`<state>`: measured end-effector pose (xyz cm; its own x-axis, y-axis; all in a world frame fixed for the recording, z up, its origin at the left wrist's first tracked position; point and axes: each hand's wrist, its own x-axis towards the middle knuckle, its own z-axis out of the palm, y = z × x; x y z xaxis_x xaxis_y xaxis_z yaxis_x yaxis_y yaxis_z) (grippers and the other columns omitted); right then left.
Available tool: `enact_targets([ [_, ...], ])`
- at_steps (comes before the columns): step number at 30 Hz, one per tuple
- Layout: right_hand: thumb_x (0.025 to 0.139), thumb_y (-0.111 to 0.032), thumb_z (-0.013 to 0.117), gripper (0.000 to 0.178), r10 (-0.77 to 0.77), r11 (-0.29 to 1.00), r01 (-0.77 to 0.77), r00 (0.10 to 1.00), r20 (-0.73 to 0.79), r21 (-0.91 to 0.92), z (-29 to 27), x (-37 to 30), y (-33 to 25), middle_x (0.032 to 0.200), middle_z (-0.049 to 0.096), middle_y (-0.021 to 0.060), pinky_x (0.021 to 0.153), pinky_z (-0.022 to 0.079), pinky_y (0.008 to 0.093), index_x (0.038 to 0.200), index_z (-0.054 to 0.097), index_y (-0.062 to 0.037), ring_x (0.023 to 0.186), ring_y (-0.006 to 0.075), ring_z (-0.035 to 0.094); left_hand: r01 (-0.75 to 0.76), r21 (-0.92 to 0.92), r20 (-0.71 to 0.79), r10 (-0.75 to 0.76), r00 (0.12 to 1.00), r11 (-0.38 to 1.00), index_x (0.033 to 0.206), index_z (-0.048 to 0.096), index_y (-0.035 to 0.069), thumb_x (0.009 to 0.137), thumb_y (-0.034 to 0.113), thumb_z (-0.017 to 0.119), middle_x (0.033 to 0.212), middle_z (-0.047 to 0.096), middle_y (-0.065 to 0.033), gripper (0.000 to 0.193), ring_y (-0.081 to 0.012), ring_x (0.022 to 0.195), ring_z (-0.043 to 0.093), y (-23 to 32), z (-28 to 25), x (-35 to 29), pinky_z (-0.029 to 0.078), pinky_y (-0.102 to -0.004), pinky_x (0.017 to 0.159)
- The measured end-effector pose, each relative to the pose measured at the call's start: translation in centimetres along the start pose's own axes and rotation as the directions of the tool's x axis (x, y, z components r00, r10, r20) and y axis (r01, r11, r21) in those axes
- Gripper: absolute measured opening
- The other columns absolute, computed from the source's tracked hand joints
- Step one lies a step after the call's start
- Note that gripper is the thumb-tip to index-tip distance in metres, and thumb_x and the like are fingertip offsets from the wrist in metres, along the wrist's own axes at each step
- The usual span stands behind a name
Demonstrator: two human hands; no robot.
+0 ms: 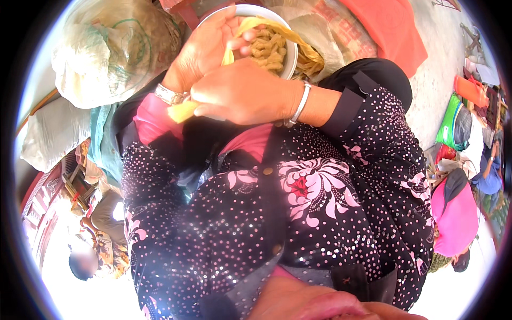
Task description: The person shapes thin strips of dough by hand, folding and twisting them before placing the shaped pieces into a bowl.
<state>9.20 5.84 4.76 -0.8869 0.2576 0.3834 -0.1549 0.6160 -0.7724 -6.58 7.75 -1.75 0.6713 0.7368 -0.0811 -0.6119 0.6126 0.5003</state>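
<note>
The right hand (pixel 245 93) is gripping a yellow strip (pixel 183 111), apparently for control; the left hand (pixel 205 48) is cupping loosely; beyond both, a bowl (pixel 292 60) is corralling braided cord (pixel 268 50)

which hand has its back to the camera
The right hand, the one with the smooth bangle; the left hand, with the broader band, shows its palm.

Stretches down the right side as pale grey floor (pixel 424 104), bearing an orange item (pixel 471 92), a green bag (pixel 448 125) and a small red bundle (pixel 445 153), clustered close together among blurred clutter toward the outer edge of view.
</note>
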Motion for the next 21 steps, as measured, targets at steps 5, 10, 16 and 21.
enact_targets([
  [5, 0.091, -0.028, 0.056, 0.024, 0.448, 0.86, -0.19, 0.725, -0.522, 0.473, -3.4, 0.6, 1.7, 0.07, 0.061, 0.0053, 0.047, 0.042, 0.0315, 0.085, 0.059, -0.0054, 0.058, 0.0169, 0.058, -0.032, 0.516, -0.564, 0.367, 0.74, 0.856, 0.126, 0.052, 0.002, 0.096, 0.019, 0.052, 0.124, 0.056, -0.0072, 0.035, -0.016, 0.115, 0.052, 0.2, 3.6, -1.5, 0.047, -0.0298, 0.092],
  [10, 0.099, -0.024, 0.045, 0.028, 0.473, 0.881, -0.378, 0.657, -0.587, 0.286, -4.4, -0.5, 6.4, 0.07, 0.05, 0.0009, 0.06, 0.042, 0.0262, 0.09, 0.055, 0.0003, 0.064, 0.0106, 0.048, 0.141, 0.816, -0.435, 0.434, 0.789, 0.561, 0.107, 0.063, 0.005, 0.093, 0.018, 0.056, 0.094, 0.065, -0.0005, 0.02, -0.0067, 0.082, 0.062, 1.2, 2.7, 1.2, 0.052, -0.0201, 0.068],
  [16, 0.097, -0.026, 0.05, 0.026, 0.778, 0.587, -0.664, 0.62, -0.096, 0.464, -5.7, -2.0, 8.8, 0.075, 0.054, 0.0056, 0.062, 0.044, 0.0279, 0.09, 0.053, -0.0003, 0.068, 0.0131, 0.052, 0.146, 0.864, 0.261, 0.675, 0.69, -0.483, 0.099, 0.061, 0.003, 0.089, 0.009, 0.06, 0.086, 0.064, -0.0036, 0.012, -0.0116, 0.082, 0.062, 1.5, 4.7, 1.8, 0.05, -0.0252, 0.074],
  [21, 0.089, -0.046, 0.051, 0.039, 0.788, 0.429, -0.65, 0.609, 0.092, 0.628, -5.6, -2.8, 9.5, 0.063, 0.048, -0.0048, 0.041, 0.022, 0.018, 0.088, 0.062, -0.0088, 0.048, 0.0016, 0.035, 0.075, 0.938, 0.191, 0.683, 0.705, -0.34, 0.098, 0.061, 0.001, 0.086, 0.007, 0.063, 0.088, 0.063, -0.0072, 0.014, -0.012, 0.084, 0.061, 0.5, 4.8, 1.8, 0.049, -0.0284, 0.076],
])
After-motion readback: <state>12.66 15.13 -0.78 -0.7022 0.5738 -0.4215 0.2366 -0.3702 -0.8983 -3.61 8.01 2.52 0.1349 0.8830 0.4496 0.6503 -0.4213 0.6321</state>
